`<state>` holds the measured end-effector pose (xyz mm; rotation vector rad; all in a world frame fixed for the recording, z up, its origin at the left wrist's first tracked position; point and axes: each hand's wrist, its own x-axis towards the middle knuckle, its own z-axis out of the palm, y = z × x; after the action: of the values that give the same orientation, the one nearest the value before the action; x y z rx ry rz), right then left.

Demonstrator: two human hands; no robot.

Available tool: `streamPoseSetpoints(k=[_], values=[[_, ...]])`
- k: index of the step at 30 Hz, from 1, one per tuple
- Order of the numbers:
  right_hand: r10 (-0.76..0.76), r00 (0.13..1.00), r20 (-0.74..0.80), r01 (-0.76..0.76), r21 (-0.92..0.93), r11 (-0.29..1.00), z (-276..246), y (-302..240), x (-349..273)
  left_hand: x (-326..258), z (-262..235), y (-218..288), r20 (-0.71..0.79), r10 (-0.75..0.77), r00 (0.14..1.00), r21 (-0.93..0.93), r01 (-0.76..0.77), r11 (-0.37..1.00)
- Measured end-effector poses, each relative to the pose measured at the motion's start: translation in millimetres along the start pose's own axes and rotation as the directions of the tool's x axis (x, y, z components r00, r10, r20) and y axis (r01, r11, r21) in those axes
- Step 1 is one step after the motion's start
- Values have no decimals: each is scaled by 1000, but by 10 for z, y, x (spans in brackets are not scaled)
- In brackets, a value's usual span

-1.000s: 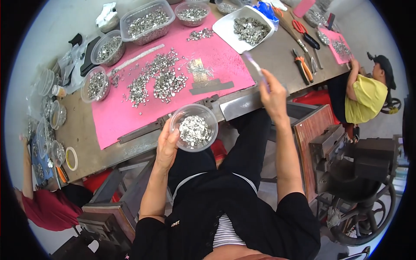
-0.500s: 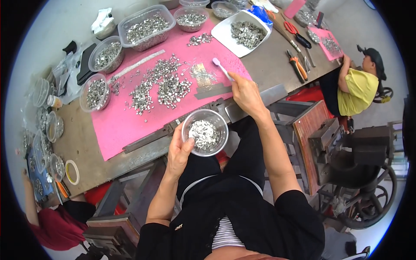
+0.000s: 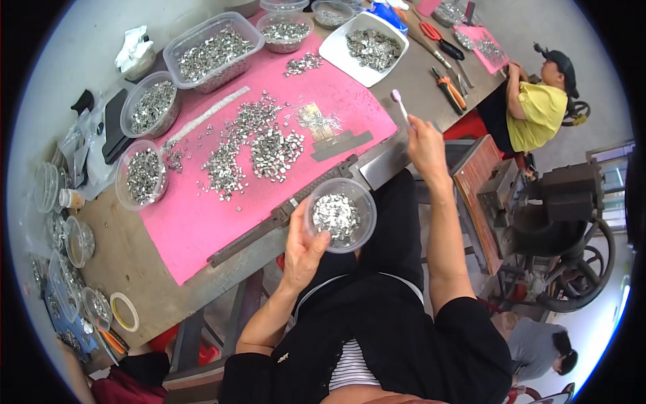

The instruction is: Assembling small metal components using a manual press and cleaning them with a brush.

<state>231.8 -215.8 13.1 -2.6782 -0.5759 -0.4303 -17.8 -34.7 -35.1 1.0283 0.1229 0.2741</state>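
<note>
My left hand (image 3: 304,254) grips a round see-through plastic tub (image 3: 366,214) by its side, thumb over the rim. Small shiny metal pieces (image 3: 336,217) lie inside it. My right hand (image 3: 426,151) is closed on a small lilac-and-white toothbrush (image 3: 397,98), held up beyond the mat's right edge. To my left hand's upper left, a pink mat (image 3: 178,246) carries loose piles of metal pieces (image 3: 229,145). Thin pins lie on a small tan plate (image 3: 309,116) beside a flat grey strip (image 3: 342,145). A long metal rail (image 3: 279,217) runs along the mat's near edge.
Plastic tubs of metal pieces, including a large rectangular one (image 3: 254,47), line the far left. A white tray (image 3: 334,52) stands behind the mat. Pliers (image 3: 449,93) and red-handled scissors (image 3: 431,31) lie at right. A hand press (image 3: 565,202) stands right; other people sit nearby.
My right hand has moved right with the toothbrush, away from the pins. The tub in my left hand has shifted slightly right and down in view. The whole view has turned a little.
</note>
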Motion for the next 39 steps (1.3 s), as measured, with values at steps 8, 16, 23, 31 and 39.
streamPoseSetpoints(k=[8,16,23,31,39], values=[[-175,979,104,123,379,917,347,-821,276,48,7,5,46,-11,999,-94,15,996],[181,980,82,-188,85,978,-152,32,-169,6,-56,2,53,16,998,-98,-10,995],[-177,974,145,144,213,966,118,-422,-115,59,-18,-14,88,-3,996,-93,11,996],[-119,993,26,107,270,957,-66,-268,-147,40,-38,-7,54,20,998,-96,-15,995],[-55,994,90,61,-71,996,-63,-366,-69,36,-22,-38,43,43,998,-86,-40,996]])
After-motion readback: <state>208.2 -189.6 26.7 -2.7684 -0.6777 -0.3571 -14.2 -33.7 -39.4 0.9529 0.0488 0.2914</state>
